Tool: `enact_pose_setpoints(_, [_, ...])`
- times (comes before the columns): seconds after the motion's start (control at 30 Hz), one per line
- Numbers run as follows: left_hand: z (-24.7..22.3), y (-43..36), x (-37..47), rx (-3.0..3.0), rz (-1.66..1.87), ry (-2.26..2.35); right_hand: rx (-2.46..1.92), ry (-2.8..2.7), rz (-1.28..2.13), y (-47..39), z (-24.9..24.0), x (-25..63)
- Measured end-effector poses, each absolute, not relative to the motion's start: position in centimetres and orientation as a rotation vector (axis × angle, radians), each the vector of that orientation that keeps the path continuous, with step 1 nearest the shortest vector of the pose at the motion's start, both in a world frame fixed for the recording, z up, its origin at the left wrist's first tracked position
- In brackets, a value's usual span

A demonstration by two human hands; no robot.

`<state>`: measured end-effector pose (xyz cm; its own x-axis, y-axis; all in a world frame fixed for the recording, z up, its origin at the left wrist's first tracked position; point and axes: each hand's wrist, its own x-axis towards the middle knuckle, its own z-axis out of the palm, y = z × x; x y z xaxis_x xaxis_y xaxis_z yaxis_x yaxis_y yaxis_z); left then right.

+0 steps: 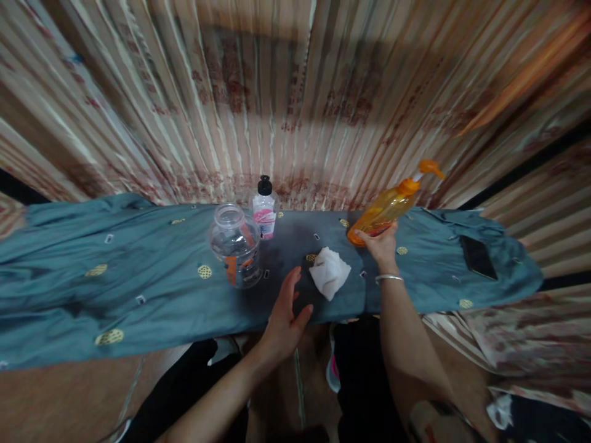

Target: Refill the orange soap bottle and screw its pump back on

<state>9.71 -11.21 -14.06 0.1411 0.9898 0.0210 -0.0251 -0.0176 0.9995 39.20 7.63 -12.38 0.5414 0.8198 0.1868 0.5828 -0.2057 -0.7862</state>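
Observation:
My right hand [381, 245] is wrapped round the lower part of an orange pump bottle [382, 210], which tilts to the right with its pump head at the top. I cannot tell whether its base touches the cloth. Between my hands lies a crumpled white tissue [329, 272]. Just left of the tissue, my left hand [287, 317] hovers near the cloth's front edge, fingers apart and holding nothing. A clear plastic jar [235, 249] without a lid stands farther left. Behind it, a small clear bottle [265, 212] with a black cap and pink label stands upright.
A blue-green patterned cloth [159, 295] covers the long narrow surface. Toward its right end lies a black phone [478, 257]. A pleated, printed curtain [277, 104] hangs close behind the surface. My legs are below the front edge.

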Motion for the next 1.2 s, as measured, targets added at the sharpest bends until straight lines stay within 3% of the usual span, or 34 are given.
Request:
enact_pose_setpoints(0.47, [-13.4,-11.1,6.5,1.301,1.195,1.130,-2.085,-1.369,0.185,2.8,-10.0,38.6])
enact_pose_setpoints(0.73, [-14.1,-9.7,7.8,1.282,1.220,1.138,-1.755,-1.719,0.217,0.2,-8.2,31.4])
enact_pose_setpoints(0.97, [-14.5,-8.8,8.9,1.256,1.231,1.140,-1.247,-1.853,0.378,6.0,-3.8,21.9])
enact_pose_setpoints(1.2, [-14.4,-8.9,9.2,1.232,1.216,1.119,-1.154,-1.790,0.768,13.5,-3.2,17.1])
